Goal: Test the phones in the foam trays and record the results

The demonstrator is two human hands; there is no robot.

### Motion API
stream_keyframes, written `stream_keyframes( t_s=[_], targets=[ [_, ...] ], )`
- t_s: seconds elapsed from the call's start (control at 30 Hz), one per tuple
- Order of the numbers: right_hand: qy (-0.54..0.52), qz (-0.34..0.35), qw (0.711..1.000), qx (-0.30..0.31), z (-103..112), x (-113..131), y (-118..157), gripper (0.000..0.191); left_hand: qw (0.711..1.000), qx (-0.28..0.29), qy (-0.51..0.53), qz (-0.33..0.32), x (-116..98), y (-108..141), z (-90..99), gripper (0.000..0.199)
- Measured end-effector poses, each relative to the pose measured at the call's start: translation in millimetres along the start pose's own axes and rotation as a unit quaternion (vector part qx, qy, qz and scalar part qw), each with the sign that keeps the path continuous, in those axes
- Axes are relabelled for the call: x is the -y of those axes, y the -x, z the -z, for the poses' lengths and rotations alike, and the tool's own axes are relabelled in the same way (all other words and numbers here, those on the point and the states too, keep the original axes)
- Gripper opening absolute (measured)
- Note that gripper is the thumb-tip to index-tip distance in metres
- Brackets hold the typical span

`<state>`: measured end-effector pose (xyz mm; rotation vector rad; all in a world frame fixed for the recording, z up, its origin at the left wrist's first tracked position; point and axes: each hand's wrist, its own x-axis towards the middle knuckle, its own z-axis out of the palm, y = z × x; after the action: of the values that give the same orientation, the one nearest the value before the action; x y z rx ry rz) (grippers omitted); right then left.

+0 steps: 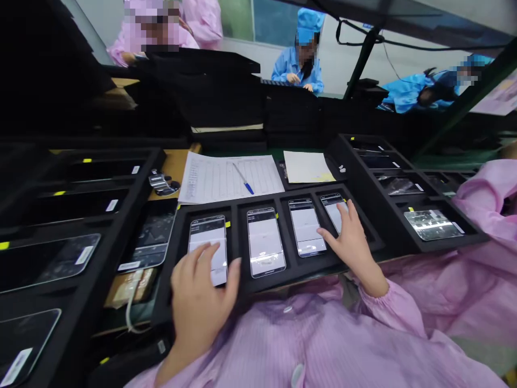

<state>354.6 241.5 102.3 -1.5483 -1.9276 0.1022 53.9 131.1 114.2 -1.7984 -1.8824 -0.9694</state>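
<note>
Head view: four phones, screens up and lit, sit in slots of a black tray point(235, 231) in front of the person. Long axes run near to far, the right ones' far ends leaning left. Yellow tabs point(228, 224) beside phones; screen text too small to read, no brand legible. Left hand point(197, 293) palm down over leftmost phone point(208, 234), fingers pointing far, thumb spread. Right hand point(350, 240) over rightmost phone point(333, 213), thumb and fingers apart. Neither grips anything; contact unclear.
</note>
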Motion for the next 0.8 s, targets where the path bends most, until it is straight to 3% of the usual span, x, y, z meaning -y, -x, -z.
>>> stream_keyframes(
  t_s=[0.1,0.2,0.3,0.43,0.57,0.67,0.8],
  targets=[
    [0.023,0.003,0.999,0.048,-15,13,-5,0.093,0.992,0.115,0.006,0.057,-25,-16,-17.3,0.076],
    [0.016,0.007,0.998,0.061,-20,20,-6,0.089,0.980,0.182,0.015,0.084,-35,-22,-29.2,0.076],
    [-0.013,0.021,1.000,0.018,-12,11,-4,0.086,0.986,0.146,0.031,0.074,-30,-19,-23.4,0.070],
    [-0.007,-0.026,0.998,-0.054,6,-21,-5,0.085,0.995,0.059,0.030,0.070,-13,-6,-3.3,0.060],
    [-0.005,-0.055,0.996,-0.071,14,-47,-10,0.089,0.998,-0.001,0.012,0.069,2,3,2.5,0.055],
    [-0.016,-0.077,0.994,-0.082,15,-53,-11,0.083,0.997,-0.003,0.004,0.083,9,2,1.5,0.053],
    [-0.022,-0.094,0.992,-0.079,18,-47,-5,0.073,0.988,0.032,0.005,0.151,14,-3,4.4,0.054]
  ],
)
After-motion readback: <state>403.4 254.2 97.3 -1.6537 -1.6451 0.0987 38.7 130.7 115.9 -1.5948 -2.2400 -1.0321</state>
